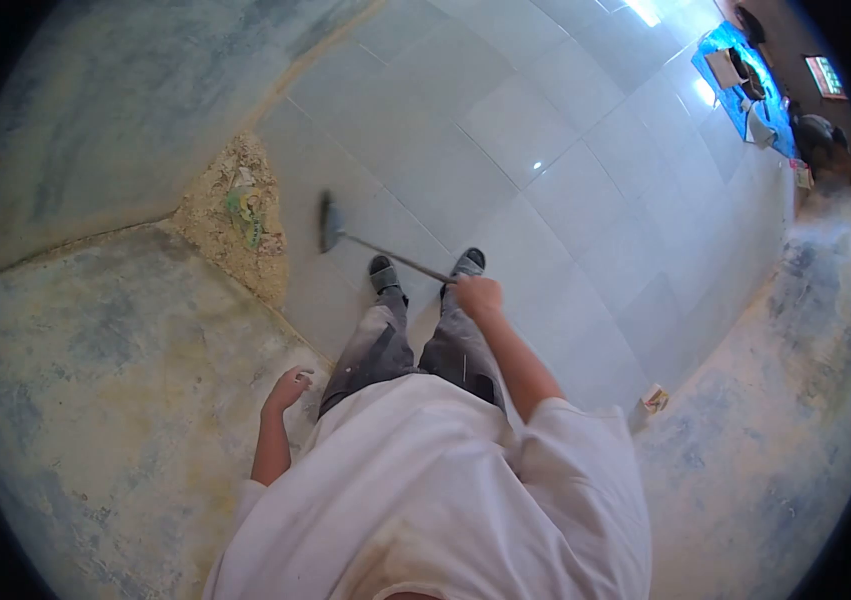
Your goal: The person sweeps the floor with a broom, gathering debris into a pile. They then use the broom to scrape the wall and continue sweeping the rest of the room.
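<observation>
Grey broom (331, 222): one, right hand (478, 295) gripping; left hand (288, 388) empty.

A broom (345, 232) is gripped by its long handle in the right hand (478, 295), its head set down on the pale floor tiles (565, 190) just beside a heap of sandy rubble (230, 225). The left hand (287, 388) is held empty beside the grey trousers (415, 350).
</observation>
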Action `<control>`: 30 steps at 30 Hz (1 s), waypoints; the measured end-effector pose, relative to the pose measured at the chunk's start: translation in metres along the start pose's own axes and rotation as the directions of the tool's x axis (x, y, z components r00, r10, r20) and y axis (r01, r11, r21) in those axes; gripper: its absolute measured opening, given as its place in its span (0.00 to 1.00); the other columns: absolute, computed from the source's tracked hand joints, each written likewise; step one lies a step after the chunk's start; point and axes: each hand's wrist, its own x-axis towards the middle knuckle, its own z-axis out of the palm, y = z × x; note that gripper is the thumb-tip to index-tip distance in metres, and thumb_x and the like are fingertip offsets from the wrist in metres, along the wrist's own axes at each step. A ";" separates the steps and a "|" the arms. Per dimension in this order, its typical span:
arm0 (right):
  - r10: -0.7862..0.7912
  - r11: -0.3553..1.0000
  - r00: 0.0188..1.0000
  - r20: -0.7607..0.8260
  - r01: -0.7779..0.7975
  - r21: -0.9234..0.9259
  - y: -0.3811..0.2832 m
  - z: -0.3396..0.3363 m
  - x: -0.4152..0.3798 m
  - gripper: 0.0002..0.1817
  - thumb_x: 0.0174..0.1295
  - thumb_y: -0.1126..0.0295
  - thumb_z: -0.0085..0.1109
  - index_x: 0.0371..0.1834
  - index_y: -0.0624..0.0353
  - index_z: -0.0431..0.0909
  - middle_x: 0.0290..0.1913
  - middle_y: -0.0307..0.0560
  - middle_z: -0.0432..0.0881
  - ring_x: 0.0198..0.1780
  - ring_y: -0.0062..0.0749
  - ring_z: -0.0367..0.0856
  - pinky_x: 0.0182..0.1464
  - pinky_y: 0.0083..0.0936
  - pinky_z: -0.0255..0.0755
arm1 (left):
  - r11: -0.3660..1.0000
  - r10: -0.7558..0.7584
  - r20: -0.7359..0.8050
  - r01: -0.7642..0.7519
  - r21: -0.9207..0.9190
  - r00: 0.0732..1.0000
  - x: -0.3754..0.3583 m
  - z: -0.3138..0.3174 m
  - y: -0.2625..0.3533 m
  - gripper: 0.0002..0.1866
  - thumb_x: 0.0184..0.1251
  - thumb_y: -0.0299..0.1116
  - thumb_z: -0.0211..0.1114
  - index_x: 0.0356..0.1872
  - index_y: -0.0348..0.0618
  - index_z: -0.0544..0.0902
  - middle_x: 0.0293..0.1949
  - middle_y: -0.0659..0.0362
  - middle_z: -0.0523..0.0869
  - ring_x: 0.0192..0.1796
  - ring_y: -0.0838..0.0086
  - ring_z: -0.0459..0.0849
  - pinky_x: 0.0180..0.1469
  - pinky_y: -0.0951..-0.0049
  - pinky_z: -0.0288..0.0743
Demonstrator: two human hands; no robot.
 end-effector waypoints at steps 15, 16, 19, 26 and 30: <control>0.590 0.792 0.802 -0.095 -0.553 0.258 0.029 0.044 -0.152 0.18 0.65 0.49 0.41 0.42 0.48 0.76 0.32 0.52 0.83 0.36 0.50 0.81 0.36 0.46 0.72 | 0.989 0.002 0.125 -0.021 0.150 0.992 0.064 -0.127 -0.066 0.16 0.58 0.33 0.54 0.47 0.41 0.78 0.33 0.54 0.83 0.33 0.73 0.82 0.37 0.74 0.74; 0.661 0.726 0.742 -0.113 -0.596 0.343 0.043 0.054 -0.164 0.18 0.66 0.51 0.41 0.40 0.51 0.76 0.34 0.53 0.83 0.38 0.50 0.81 0.37 0.47 0.72 | 0.985 0.015 0.154 -0.041 0.165 0.988 0.072 -0.134 -0.054 0.17 0.57 0.33 0.53 0.47 0.41 0.78 0.33 0.53 0.83 0.33 0.72 0.82 0.37 0.73 0.74; 0.716 0.672 0.601 -0.355 -0.453 0.586 0.100 0.119 -0.168 0.19 0.66 0.54 0.42 0.39 0.57 0.78 0.33 0.59 0.82 0.36 0.52 0.81 0.37 0.44 0.73 | 0.926 0.162 0.186 -0.214 0.312 0.969 0.104 -0.156 -0.013 0.17 0.58 0.35 0.53 0.47 0.41 0.78 0.33 0.52 0.83 0.35 0.70 0.82 0.39 0.71 0.74; 0.886 -0.300 0.376 0.270 0.025 0.953 0.138 0.081 -0.118 0.16 0.65 0.59 0.40 0.31 0.61 0.71 0.14 0.45 0.69 0.11 0.29 0.66 0.11 0.29 0.57 | 0.537 0.376 0.246 -0.426 0.728 0.894 0.154 -0.197 0.165 0.16 0.61 0.36 0.56 0.48 0.44 0.78 0.37 0.51 0.82 0.40 0.61 0.81 0.44 0.66 0.73; 0.751 -0.612 0.443 0.489 0.189 0.768 0.198 0.078 -0.060 0.14 0.66 0.53 0.44 0.35 0.53 0.65 0.15 0.39 0.63 0.11 0.20 0.56 0.10 0.18 0.49 | 0.484 0.381 0.263 -0.434 0.760 0.886 0.122 -0.193 0.282 0.15 0.62 0.36 0.56 0.48 0.43 0.78 0.39 0.50 0.82 0.42 0.62 0.81 0.46 0.67 0.73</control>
